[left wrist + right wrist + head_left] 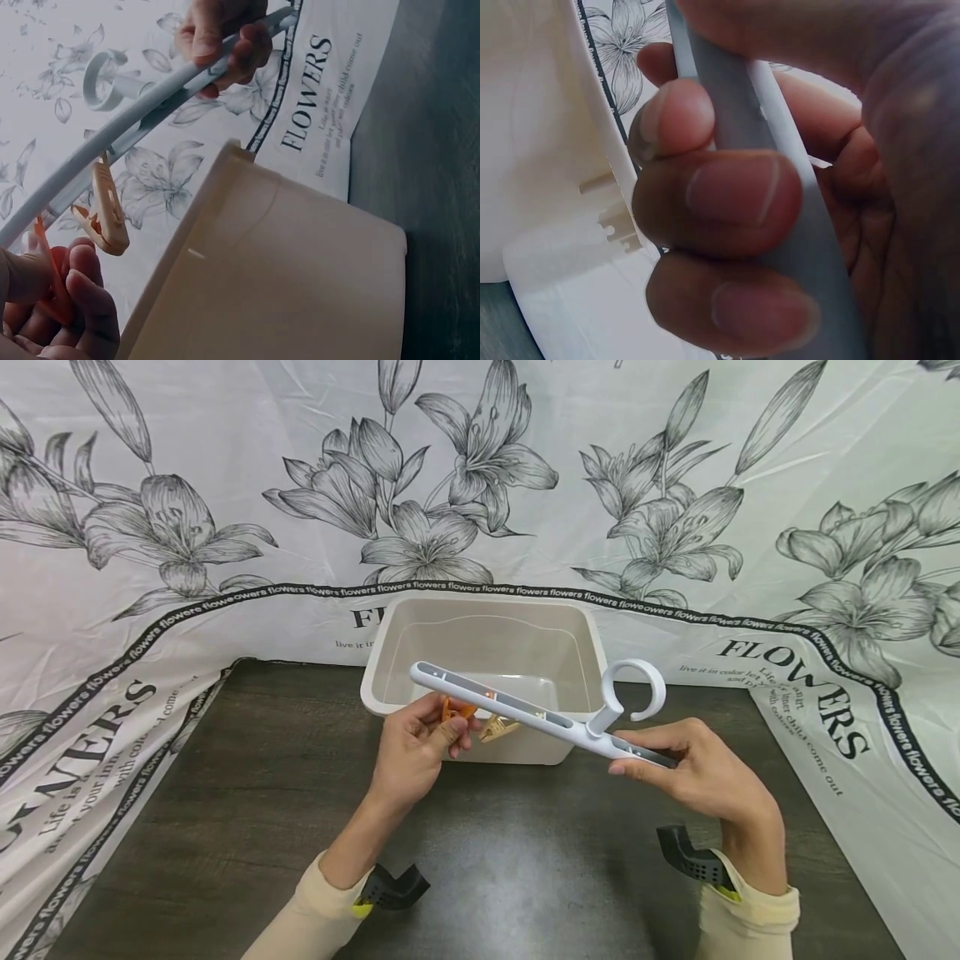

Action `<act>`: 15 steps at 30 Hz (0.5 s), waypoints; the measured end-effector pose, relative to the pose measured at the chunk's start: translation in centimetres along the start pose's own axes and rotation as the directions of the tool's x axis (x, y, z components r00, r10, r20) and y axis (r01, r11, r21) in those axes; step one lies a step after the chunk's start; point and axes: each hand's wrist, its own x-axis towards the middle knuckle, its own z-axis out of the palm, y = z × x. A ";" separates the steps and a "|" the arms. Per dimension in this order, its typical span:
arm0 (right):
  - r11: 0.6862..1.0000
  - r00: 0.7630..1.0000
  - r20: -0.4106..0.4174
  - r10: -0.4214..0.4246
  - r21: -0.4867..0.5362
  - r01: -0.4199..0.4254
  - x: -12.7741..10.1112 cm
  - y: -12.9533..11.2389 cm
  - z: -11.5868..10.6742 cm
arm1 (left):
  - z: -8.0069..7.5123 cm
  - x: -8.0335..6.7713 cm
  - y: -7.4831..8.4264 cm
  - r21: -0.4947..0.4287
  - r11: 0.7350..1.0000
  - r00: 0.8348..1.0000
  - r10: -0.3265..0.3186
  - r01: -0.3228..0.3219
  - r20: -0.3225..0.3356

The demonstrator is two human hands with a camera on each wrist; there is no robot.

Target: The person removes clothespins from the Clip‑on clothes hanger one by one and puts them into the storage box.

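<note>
- The right hand point(705, 772) curls its fingers point(735, 199) round one end of the white hanger bar point(517, 710), in front of the beige plastic tub point(577, 627).
- The left hand point(416, 747) pinches an orange clothespin point(455, 710) under the bar's other end.
- A beige clothespin point(105, 210) hangs from the bar just beside it.
- The tub stands on the dark table point(517, 868), against the floral cloth point(225, 485).

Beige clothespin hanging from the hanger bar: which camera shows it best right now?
The left wrist view: the beige clothespin hangs in plain sight from the white hanger bar, beside the left hand, which pinches an orange clip. The head view shows it small, partly behind that hand. The right wrist view misses it.
</note>
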 end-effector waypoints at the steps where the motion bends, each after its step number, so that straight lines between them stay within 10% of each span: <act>1: 1.000 1.000 -0.001 0.003 -0.003 -0.003 0.0 0.0 -0.1 | 0.1 0.0 0.0 -0.003 1.000 1.000 0.002 -0.002 -0.001; 15: 0.999 0.999 -0.003 -0.032 0.023 0.032 -0.1 0.1 -0.2 | 0.6 0.0 0.1 -0.160 0.983 0.995 -0.084 0.093 0.061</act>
